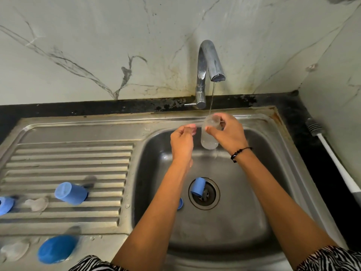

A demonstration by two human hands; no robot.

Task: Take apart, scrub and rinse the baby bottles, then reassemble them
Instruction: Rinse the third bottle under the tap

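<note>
Head view: right hand (227, 132) grips clear, perhaps plastic, cylindrical bottle (209, 137).

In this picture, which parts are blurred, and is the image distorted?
Head view: the blue caps at lower left are smeared by blur; the bottle and hands look fairly sharp; the wide lens bends the sink rim; soft glare lies on the faucet.

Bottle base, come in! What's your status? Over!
Right hand holds bottle under tap's thin stream. Left hand pinches something unclear. Blue cap on drain.
</note>
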